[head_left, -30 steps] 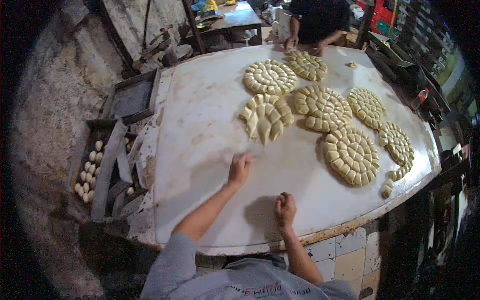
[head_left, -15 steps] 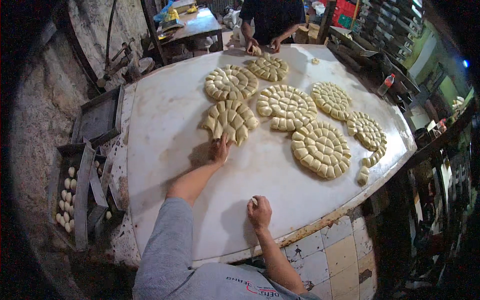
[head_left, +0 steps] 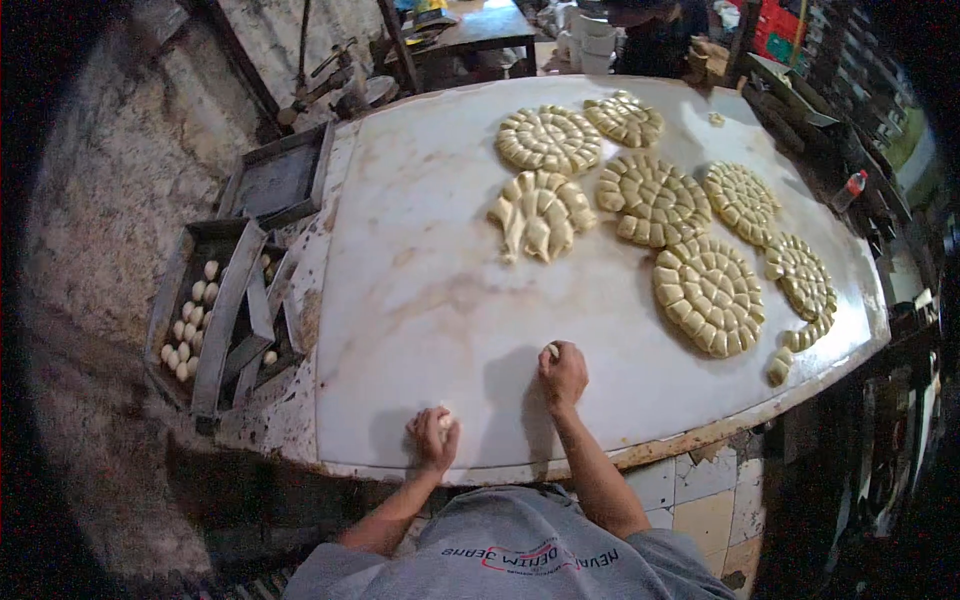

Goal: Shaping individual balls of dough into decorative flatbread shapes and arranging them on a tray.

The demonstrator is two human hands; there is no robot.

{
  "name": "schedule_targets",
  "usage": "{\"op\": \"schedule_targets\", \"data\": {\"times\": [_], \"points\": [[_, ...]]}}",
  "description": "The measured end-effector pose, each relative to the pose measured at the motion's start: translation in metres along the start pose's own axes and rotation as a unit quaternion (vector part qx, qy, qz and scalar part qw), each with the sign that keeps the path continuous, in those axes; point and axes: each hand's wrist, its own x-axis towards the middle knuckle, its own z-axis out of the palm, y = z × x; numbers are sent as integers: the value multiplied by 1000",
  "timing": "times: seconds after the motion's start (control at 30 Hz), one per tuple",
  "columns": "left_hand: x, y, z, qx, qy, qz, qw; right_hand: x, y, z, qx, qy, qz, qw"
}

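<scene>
My left hand [head_left: 430, 440] is near the table's front edge, fingers curled around a small pale dough piece [head_left: 446, 423]. Farther right, my right hand [head_left: 563, 376] is closed on another dough piece [head_left: 551, 350], mostly covered by the fingers. Both hands are low over the white tabletop [head_left: 420, 330]. Beyond them lies a loose fan of dough pieces [head_left: 541, 212], its near edge ragged. Several round coils of cut dough pieces sit on the far and right side, among them a near coil [head_left: 708, 297] and a middle one [head_left: 652, 198].
At the table's left stand metal trays; one tray [head_left: 213, 380] holds small pale dough balls [head_left: 190, 330], and another tray [head_left: 322, 170] is behind it. A bottle [head_left: 850, 190] stands at the right edge. Someone in dark clothes [head_left: 655, 45] is beyond the far edge.
My left hand has come back from the dough fan to the front edge with a piece in it. My right hand still holds its piece. The view has shifted left.
</scene>
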Motion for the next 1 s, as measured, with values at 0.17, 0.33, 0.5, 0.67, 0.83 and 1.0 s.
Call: {"op": "schedule_targets", "data": {"times": [0.17, 0.33, 0.5, 0.67, 0.83, 1.0], "points": [[64, 18, -27, 206, 78, 51, 974, -2, -4, 4, -31, 11, -23, 999], [96, 53, 13, 76, 30, 60, 995, -18, -18, 11, -76, 54, -57, 994], [7, 13, -35, 1, -42, 162, 986, -45, -31, -6, 309, -197, 260, 893], [77, -27, -85, 122, 28, 56, 991, -77, -67, -33, 556, -247, 430, 667], [55, -43, -42, -363, -105, 1, 926, -104, -120, -45, 493, -311, 291, 759], [34, 66, -94, -510, -241, -23, 825, -115, -130, -53, 470, -320, 233, 789]]}}
